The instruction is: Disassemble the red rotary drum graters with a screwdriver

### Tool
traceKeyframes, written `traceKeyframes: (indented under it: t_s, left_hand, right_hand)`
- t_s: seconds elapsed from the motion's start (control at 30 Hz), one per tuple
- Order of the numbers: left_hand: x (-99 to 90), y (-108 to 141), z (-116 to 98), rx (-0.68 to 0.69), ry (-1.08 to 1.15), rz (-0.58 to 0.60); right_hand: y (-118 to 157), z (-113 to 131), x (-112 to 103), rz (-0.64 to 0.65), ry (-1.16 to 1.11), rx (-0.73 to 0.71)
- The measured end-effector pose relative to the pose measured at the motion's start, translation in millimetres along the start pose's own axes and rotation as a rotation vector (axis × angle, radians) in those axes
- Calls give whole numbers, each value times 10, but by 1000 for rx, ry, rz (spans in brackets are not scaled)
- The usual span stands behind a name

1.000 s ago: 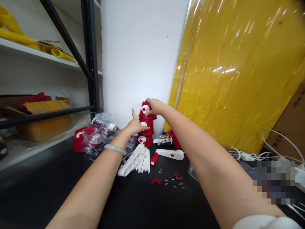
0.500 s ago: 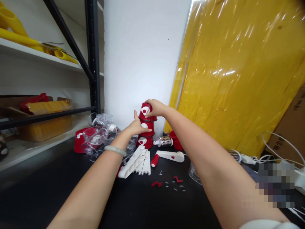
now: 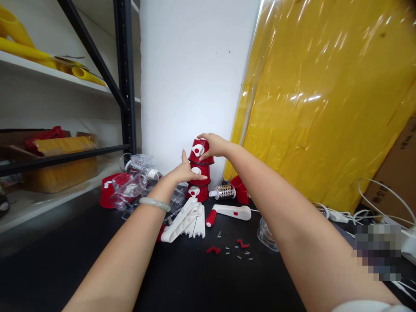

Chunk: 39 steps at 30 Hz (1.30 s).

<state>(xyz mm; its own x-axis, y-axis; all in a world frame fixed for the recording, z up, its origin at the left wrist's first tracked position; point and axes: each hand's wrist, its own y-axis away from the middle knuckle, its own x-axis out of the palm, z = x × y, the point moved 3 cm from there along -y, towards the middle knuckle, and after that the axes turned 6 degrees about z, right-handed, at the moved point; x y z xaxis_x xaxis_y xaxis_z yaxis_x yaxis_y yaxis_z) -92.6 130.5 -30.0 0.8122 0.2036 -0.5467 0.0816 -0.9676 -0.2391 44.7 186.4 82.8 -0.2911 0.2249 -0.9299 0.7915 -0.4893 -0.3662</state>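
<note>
Three red cup-shaped bases with white knobs stand stacked upright against the wall. My right hand (image 3: 212, 146) is closed over the top red base (image 3: 193, 159), its fingers on the rim and front. Lower down, my left hand (image 3: 186, 170) grips the middle red base (image 3: 204, 170) from the left and front, thumb pointing up. Its far fingers are hidden behind the stack. The bottom red base (image 3: 203, 193) rests on the table, untouched. In front of it lie white plastic arms (image 3: 179, 225). A white crank handle with a red grip (image 3: 232, 212) is to the right.
Clear plastic parts (image 3: 133, 186) and another red base (image 3: 105, 197) crowd the left. A metal grater drum (image 3: 225, 192) lies right of the stack. Small red clips (image 3: 213, 250) and several metal pins (image 3: 239, 258) are scattered in front. White cables (image 3: 354, 216) run at right.
Both hands keep their places on the stack; the right hand has shifted very slightly upward. The view has moved a little. Nothing else visibly differs.
</note>
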Motion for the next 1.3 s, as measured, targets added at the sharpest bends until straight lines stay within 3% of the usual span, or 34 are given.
traceKeyframes:
  t_s: [0.2,0.33,0.43,0.5,0.53,0.6,0.7,0.77,0.87,0.93,1.1,1.2,1.3]
  left_hand:
    - [-54,29,-47,5,0,-6]
    - [-283,94,-178,-94,-130,-61]
    - [-532,275,-508,-25,-321,-304]
    - [-599,499,-850,174,-414,-511]
    - [-566,622,-1018,265,-444,-552]
    - [-360,835,-1299,403,-484,-483]
    - [252,994,-1437,509,-582,-60]
    - [716,1000,-1300,515,-734,182]
    - [1253,914,-935,486,-824,305]
    - [1483,860,-724,493,-825,364]
    - [1647,790,-508,492,-827,359]
    - [1670,746,-439,482,-832,358]
    - [1718,691,-342,492,-818,375]
  right_hand:
    - [63,-13,-118,6,-8,-5]
    - [407,25,-278,-90,-39,-52]
    - [928,92,-333,-187,-23,-96]
    - [1327,103,-294,-178,6,-63]
    - [1524,94,-260,-160,21,-45]
    - [1888,42,-187,-135,40,-9]
    - [2330,-111,-93,-94,41,59]
    - [2562,-225,-42,-75,19,93]
    - [2847,-400,47,-99,-30,158]
    - [3006,-535,148,-128,-89,185]
    - [3319,-1045,490,-387,-520,283]
    - [3390,-1249,721,-359,-751,300]
    - [3398,-1273,878,-292,-881,335]
